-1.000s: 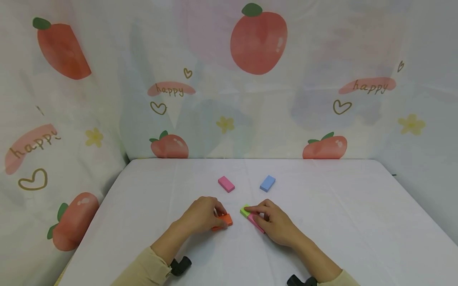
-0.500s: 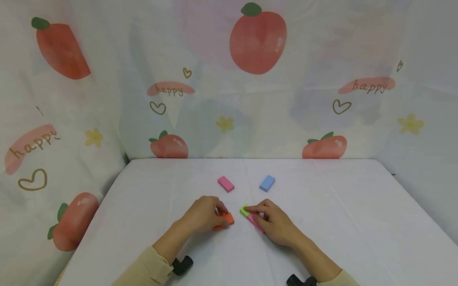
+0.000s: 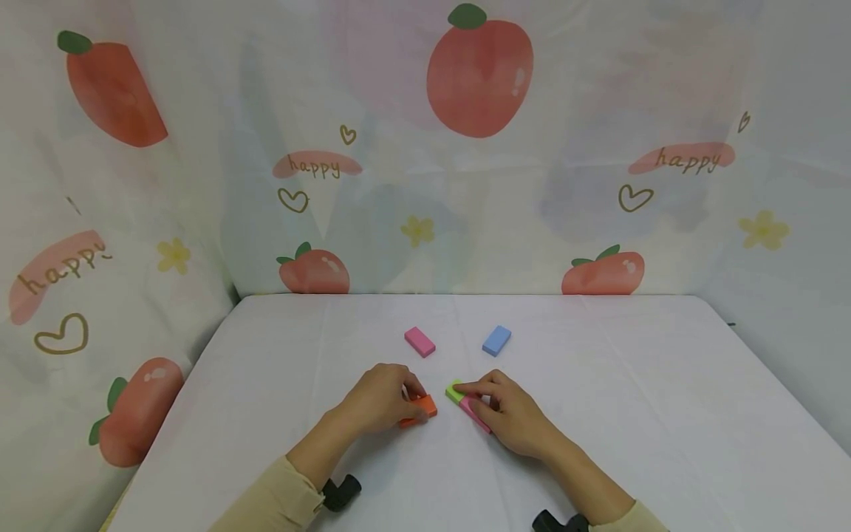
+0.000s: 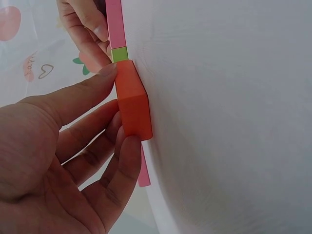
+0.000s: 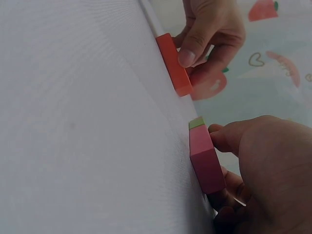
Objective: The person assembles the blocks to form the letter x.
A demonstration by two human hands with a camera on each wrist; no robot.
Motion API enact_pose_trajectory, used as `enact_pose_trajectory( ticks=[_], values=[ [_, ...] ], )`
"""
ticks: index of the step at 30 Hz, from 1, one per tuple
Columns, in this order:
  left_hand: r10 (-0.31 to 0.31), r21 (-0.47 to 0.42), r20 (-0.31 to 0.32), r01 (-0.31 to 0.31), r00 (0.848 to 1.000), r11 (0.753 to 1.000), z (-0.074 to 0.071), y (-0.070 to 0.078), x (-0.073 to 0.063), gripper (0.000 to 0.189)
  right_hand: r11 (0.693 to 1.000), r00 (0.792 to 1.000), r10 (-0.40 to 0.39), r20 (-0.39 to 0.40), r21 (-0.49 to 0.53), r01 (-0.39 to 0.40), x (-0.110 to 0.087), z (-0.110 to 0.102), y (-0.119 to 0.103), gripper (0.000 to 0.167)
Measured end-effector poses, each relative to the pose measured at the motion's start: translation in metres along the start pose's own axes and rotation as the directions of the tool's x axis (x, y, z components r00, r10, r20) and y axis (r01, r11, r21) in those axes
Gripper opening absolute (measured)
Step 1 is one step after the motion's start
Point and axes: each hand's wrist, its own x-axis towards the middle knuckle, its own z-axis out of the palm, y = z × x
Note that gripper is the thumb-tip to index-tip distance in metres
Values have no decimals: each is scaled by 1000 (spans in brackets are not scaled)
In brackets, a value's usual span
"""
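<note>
My left hand [image 3: 380, 399] pinches an orange rectangular block [image 3: 425, 406] low over the white table, thumb along the near side and fingers on the far side. In the left wrist view the orange block [image 4: 132, 102] shows between thumb and fingers. To the right, my right hand [image 3: 517, 417] grips a pink block [image 3: 476, 416] lying end to end with a green block [image 3: 455, 393]. An index fingertip rests on the green one. The right wrist view shows the pink block [image 5: 207, 161] near the thumb, the green block [image 5: 196, 123] just beyond it. A short gap separates orange from green.
Farther back on the white tabletop [image 3: 631, 384] lie another pink block [image 3: 420, 342] and a blue block [image 3: 497, 340], apart and slanted. A fruit-printed curtain [image 3: 485, 192] stands along the table's back edge. Black wrist cameras [image 3: 342, 493] sit at the sleeves.
The left hand has slid slightly to the right with the orange block, narrowing the gap to the green block. The right hand and the back blocks stay put.
</note>
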Motion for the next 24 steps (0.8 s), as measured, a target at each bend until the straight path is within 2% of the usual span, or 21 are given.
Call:
enact_pose_trajectory(
  ticks=[16,24],
  values=[
    [5,7,-7,-5,1000,1000,3,1,4,26,1000,1000,2,4,1,-2,0,0,0,34],
    [29,19,-11,-29,1000,999,3,4,3,25,1000,1000,10,1,0,-10,0,1,0,34]
  ],
)
